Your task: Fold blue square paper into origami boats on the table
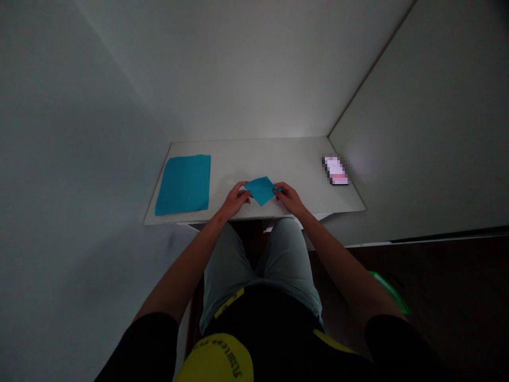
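A small folded piece of blue paper (pixel 261 190), roughly diamond-shaped, is held up just above the front part of the white desk (pixel 254 154). My left hand (pixel 237 199) pinches its left corner between thumb and fingers. At the opposite corner, my right hand (pixel 288 197) grips the paper the same way. One point of the paper faces down toward me. Fine creases on it are hard to make out in the dim light.
Larger blue sheets (pixel 184 184) lie flat at the desk's left end. A phone (pixel 335 170) with a lit, blurred screen rests near the right edge. Walls enclose the desk at the back and both sides. Something green (pixel 389 293) is on the dark floor at right.
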`<state>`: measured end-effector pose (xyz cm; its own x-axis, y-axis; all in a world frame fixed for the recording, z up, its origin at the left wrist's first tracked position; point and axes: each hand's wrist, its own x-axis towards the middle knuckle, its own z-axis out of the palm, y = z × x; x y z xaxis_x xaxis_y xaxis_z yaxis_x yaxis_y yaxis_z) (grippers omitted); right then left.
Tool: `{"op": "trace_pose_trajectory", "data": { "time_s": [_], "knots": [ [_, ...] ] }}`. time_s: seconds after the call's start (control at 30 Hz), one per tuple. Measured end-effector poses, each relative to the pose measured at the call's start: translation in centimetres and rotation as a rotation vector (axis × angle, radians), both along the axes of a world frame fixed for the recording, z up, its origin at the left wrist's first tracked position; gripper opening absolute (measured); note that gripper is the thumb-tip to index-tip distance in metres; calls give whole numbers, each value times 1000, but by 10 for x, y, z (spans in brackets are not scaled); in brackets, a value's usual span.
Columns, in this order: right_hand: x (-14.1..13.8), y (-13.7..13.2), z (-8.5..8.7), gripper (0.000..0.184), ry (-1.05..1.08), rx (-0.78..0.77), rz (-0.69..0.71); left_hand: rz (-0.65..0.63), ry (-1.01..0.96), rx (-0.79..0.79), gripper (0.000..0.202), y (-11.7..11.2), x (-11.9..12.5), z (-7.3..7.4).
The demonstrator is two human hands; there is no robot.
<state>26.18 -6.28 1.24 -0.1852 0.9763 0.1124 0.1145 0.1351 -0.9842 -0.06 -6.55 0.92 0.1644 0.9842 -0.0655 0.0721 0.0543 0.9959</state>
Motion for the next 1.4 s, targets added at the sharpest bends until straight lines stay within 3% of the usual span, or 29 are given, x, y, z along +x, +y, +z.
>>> {"op": "trace_pose_trajectory", "data": {
  "time_s": [0.13, 0.3, 0.57, 0.8, 0.9, 0.97, 1.13, 1.4],
  "knots": [
    [0, -7, -13, 60, 29, -52, 15, 20, -32, -39, 41, 1, 4, -12],
    [2, -8, -17, 63, 35, -72, -18, -2, -19, -67, 44, 5, -2, -13],
    [7, -10, -20, 37, -22, -18, -34, -12, 11, -48, 29, -3, -5, -10],
    [6, -15, -23, 32, -69, -16, 35, 7, 73, -14, 40, -5, -3, -13],
    [3, -15, -26, 34, -69, -18, 42, 54, 115, 2, 50, -4, -2, -12],
    [2, -15, -28, 34, -62, -14, 39, 14, 153, 7, 56, -4, -1, -9],
    [0, -10, -30, 33, -53, 26, -8, -142, 287, 21, 37, -5, 5, -1],
    [-15, -16, -33, 52, -9, 36, -148, -97, 363, 79, 38, -19, 22, -1]
  ]
}}
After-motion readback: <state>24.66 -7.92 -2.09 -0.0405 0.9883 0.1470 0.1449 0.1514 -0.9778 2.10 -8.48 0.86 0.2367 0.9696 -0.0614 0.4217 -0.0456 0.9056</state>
